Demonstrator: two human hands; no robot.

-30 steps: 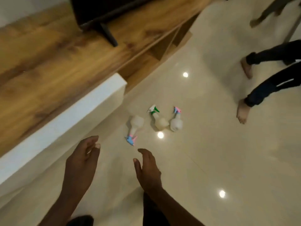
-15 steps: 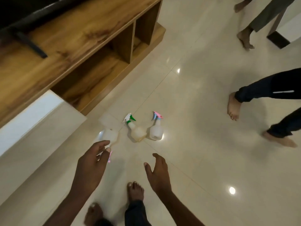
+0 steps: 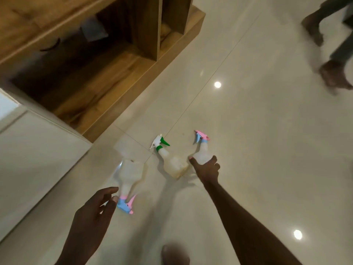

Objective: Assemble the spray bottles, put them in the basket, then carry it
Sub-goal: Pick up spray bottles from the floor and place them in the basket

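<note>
Three spray bottles lie on the floor (image 3: 267,150); the right hand (image 3: 207,169) grips one bottle (image 3: 202,156), the left hand (image 3: 93,213) reaches open toward another (image 3: 129,176); next comes lifting.

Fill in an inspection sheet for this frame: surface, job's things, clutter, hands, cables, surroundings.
Surface: glossy pale tiled floor, ceiling lights reflected.
Job's things: three spray bottles lying on the floor: left pink-and-blue bottle, green-trigger bottle, right pink-and-blue bottle; no basket seen.
Clutter: nothing seen.
Hands: left hand open, fingers at the left bottle's sprayer; right hand closed on the right bottle's base.
Cables: nothing seen.
Surroundings: wooden cabinet with open shelves; another person's bare feet, blurred.
</note>
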